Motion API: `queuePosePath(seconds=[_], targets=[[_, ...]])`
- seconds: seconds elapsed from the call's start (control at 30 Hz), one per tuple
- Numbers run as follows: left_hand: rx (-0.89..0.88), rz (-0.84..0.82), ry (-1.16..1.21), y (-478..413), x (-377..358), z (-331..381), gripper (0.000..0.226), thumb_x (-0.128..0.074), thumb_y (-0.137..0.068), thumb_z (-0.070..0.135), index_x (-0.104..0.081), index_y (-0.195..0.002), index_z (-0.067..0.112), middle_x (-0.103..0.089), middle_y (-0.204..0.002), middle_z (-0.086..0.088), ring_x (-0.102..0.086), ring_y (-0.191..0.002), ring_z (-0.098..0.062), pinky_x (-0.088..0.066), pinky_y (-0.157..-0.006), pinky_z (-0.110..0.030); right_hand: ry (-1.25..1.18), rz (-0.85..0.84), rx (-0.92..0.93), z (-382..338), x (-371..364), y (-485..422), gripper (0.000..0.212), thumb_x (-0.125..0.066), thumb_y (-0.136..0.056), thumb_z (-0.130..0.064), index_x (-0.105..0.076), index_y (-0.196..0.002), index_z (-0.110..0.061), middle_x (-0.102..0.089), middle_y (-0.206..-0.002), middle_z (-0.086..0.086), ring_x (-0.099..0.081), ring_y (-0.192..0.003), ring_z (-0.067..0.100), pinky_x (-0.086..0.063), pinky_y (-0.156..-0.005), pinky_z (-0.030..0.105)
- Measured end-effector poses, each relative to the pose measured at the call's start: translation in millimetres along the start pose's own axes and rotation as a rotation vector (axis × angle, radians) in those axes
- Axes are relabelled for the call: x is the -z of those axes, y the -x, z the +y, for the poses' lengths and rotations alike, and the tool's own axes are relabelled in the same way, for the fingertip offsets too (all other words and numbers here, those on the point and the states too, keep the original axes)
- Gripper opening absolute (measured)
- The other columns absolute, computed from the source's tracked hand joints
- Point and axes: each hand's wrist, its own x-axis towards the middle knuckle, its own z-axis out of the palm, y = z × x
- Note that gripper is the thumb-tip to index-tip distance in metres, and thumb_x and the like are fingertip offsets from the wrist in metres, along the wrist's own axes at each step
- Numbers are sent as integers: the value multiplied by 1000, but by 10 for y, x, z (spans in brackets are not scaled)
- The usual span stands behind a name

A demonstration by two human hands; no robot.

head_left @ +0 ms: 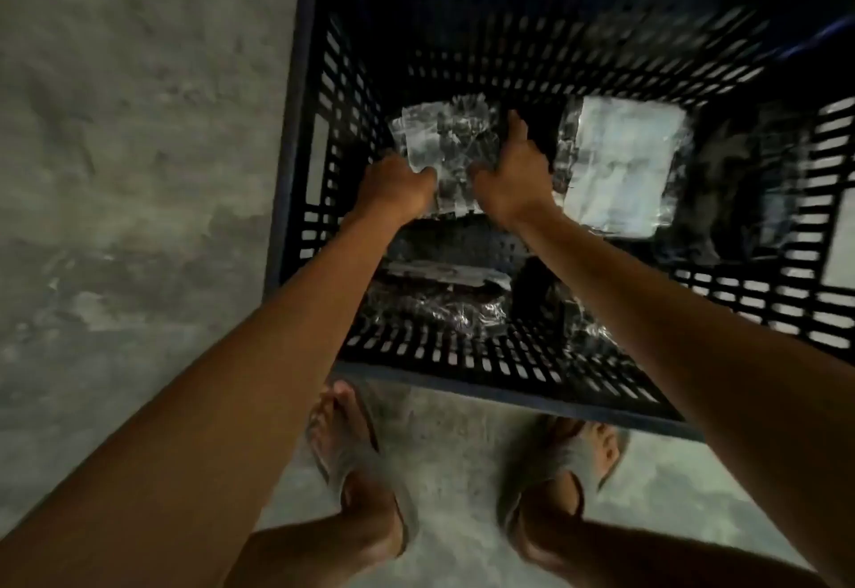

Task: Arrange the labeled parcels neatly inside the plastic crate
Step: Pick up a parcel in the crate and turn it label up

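Crate [296, 134]: dark, slatted, on concrete | left hand [393, 187], right hand [511, 178]: both grip clear-wrapped parcel [446, 143] | white-labelled parcel [622, 166] just beside

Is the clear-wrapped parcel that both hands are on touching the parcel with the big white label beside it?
Apart. The head view shows a dark strip of crate floor between the clear-wrapped parcel and the white-labelled parcel.

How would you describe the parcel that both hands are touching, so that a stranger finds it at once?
Look into the dark slatted crate on the concrete floor. In its far left part lies a clear-wrapped parcel, between the left hand and right hand. Unlike the white-labelled parcel to its right, its face looks dark and crinkled.
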Motion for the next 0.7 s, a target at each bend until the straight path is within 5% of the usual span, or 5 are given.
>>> queuePosePath(seconds=[0.13,0.23,0.4,0.57,0.7], targets=[[14,-31,69,-172,-98,-64,74,-50,-93,43,-23,-155,12,-45,-150,-12,-55,-122,-33,-43,-82,-32,-62,-40,-119,155,-101,-216,90,-60,-91,-34,-5,-158,-11,-44,-151,18,-49,-132,38,-47,-103,40],[1,-92,104,-252,-83,-89,63,-51,-93,40,-37,-148,13,-53,-141,-11,-59,-97,-27,-43,-78,-32,-111,-95,-166,219,-139,-318,82,-56,-93,-37,-14,-158,-10,-52,-143,19,-57,-121,37,-49,-95,37],[96,-193,195,-256,-100,-172,79,-51,-95,40,-4,-158,27,-27,-161,-11,-53,-125,-40,-50,-76,-40,-166,-179,-173,262,-233,-349,85,-59,-91,-38,-15,-157,-9,-45,-151,15,-49,-133,34,-44,-110,40],[130,-294,339,-211,-61,-124,75,-52,-96,38,-14,-157,17,-17,-163,-19,-36,-139,-46,-42,-106,-52,-197,-116,-51,394,-281,-225,80,-58,-93,-35,-16,-156,-10,-53,-143,14,-57,-123,34,-47,-89,30],[68,-244,312,15,136,-42,70,-49,-97,37,-19,-157,16,-16,-163,-16,-32,-143,-41,-41,-107,-52,-151,-163,50,272,-101,-25,93,-64,-91,-32,-3,-157,-9,-50,-145,16,-58,-116,30,-52,-83,31]])
